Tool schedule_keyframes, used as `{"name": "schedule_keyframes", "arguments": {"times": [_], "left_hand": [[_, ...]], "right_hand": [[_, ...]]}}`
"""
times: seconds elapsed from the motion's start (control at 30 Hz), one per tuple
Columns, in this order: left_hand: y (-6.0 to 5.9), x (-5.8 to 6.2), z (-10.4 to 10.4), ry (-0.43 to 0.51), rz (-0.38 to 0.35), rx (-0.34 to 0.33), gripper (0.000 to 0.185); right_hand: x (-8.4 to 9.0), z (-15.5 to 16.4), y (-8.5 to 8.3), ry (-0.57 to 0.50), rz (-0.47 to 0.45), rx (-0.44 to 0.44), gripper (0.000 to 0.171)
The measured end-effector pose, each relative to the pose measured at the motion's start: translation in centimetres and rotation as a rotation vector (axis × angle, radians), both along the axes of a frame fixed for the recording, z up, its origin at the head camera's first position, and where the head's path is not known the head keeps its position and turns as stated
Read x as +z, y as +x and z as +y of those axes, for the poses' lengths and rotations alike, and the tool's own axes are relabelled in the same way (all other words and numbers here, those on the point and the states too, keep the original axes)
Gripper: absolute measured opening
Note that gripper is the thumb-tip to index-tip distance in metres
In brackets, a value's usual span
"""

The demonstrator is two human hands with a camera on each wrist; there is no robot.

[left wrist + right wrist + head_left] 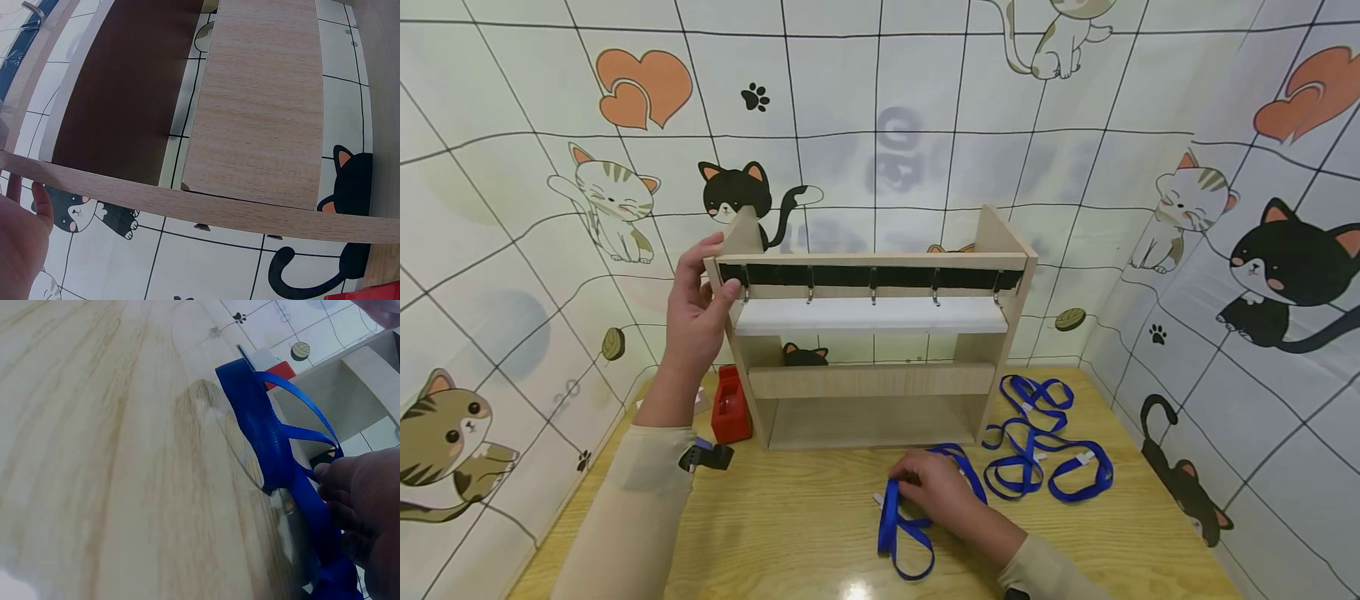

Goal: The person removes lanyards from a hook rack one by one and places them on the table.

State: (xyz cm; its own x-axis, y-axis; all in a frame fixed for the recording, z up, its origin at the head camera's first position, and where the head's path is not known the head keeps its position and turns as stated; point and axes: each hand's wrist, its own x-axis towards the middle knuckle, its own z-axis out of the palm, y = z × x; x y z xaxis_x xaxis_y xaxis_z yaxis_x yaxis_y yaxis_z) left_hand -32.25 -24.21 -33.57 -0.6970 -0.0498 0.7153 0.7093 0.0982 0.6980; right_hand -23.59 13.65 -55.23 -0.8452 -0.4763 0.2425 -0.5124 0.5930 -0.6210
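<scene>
A light wooden shelf unit stands on the table, with a black strip along its upper front and several small metal hooks on that strip. My left hand grips the unit's upper left side, thumb at the front by the leftmost hook, fingers behind. The left wrist view shows the side panel edge beside that hand. In front of the unit, my right hand pinches a blue lanyard with a white tag. Its flat band hangs in loops beside the fingers in the right wrist view.
Several more blue lanyards lie in loose loops on the table, right of the unit. A red open container stands by the unit's left foot. A white board spans the unit below the hooks. Cat-patterned walls surround the table.
</scene>
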Motion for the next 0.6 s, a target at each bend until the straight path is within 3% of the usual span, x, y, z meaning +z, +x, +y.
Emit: {"name": "schedule_keyframes", "arguments": {"times": [0.17, 0.3, 0.47, 0.6], "left_hand": [[-0.1, 0.0, 0.0, -0.007, -0.006, 0.003, 0.051], [0.3, -0.2, -0.1, -0.066, -0.028, 0.047, 0.056], [1.3, -0.5, -0.7, -0.152, -0.085, 0.099, 0.069], [2.7, -1.6, -1.9, -0.242, -0.130, 0.136, 0.072]], "right_hand": [[0.1, 0.2, 0.2, -0.010, 0.003, 0.006, 0.011], [0.3, 0.7, 0.4, -0.034, 0.018, 0.019, 0.013], [0.6, 2.8, 0.5, -0.064, 0.042, 0.008, 0.015], [1.1, 5.5, 0.3, -0.055, 0.051, -0.046, 0.009]]}}
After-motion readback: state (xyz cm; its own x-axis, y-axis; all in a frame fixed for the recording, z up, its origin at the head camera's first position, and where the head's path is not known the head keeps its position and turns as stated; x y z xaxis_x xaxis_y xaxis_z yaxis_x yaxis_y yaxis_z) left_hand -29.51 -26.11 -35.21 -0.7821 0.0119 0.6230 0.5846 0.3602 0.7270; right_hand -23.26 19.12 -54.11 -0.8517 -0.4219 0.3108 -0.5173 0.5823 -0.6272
